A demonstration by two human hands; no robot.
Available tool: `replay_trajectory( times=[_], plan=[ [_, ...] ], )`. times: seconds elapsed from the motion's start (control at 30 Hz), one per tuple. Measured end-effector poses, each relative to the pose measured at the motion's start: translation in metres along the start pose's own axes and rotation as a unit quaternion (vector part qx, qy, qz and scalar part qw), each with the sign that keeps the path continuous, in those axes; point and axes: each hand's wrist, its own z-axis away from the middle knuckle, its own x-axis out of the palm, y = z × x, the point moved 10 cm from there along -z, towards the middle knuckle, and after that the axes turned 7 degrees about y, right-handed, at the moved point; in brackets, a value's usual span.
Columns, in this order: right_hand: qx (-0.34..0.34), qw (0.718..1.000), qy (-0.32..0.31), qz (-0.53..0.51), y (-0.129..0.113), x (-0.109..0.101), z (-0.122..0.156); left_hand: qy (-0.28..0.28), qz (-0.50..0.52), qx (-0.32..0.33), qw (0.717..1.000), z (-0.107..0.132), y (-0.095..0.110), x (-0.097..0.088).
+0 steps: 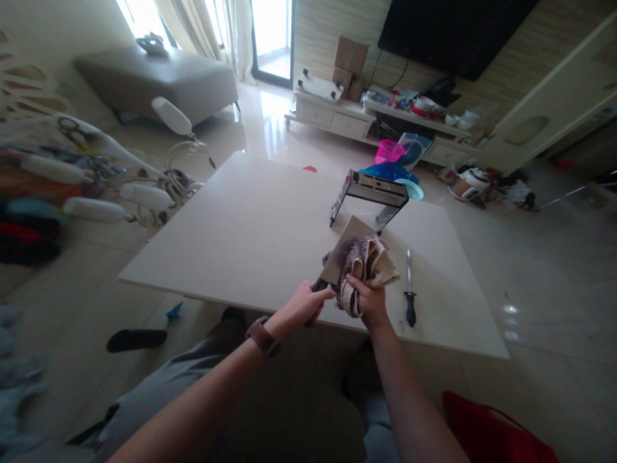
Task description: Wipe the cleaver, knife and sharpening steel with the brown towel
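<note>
My left hand (pixel 305 302), with a brown watch on its wrist, is closed round the black handle of a cleaver (pixel 344 247). The wide metal blade points up and away, over the white table. A bunched brown and cream cloth (pixel 376 260) is gripped by my right hand (pixel 371 301) and pressed against the blade's right side, hiding part of it. To the right of that hand, a sharpening steel (pixel 409 289) with a black handle lies on the table.
A metal frame with black feet (pixel 371 186) stands on the white table (pixel 231 225), just beyond the blade. Behind the table are a pink basket (pixel 388 152) and a low cabinet (pixel 332 119). A lamp with white shades (pixel 171 116) stands left; a red bag (pixel 491 427) lies lower right.
</note>
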Motion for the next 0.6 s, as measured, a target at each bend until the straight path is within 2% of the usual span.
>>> replay_trajectory(
  times=[0.13, 0.33, 0.5, 0.6],
  plan=[
    [-0.035, 0.999, 0.025, 0.010, -0.015, -0.011, -0.005, -0.021, -0.030, 0.011, 0.999, 0.003, 0.007, 0.005],
    [-0.047, 0.996, 0.082, -0.004, -0.022, -0.031, -0.015, -0.048, -0.088, 0.007, 0.995, 0.007, 0.003, 0.008],
    [-0.103, 0.988, 0.110, -0.029, -0.036, -0.048, -0.026, -0.083, -0.130, -0.005, 0.988, 0.012, 0.000, 0.008],
    [-0.111, 0.985, 0.128, -0.044, -0.040, -0.058, -0.032, -0.104, -0.154, -0.005, 0.983, 0.014, 0.001, 0.003]
  ],
)
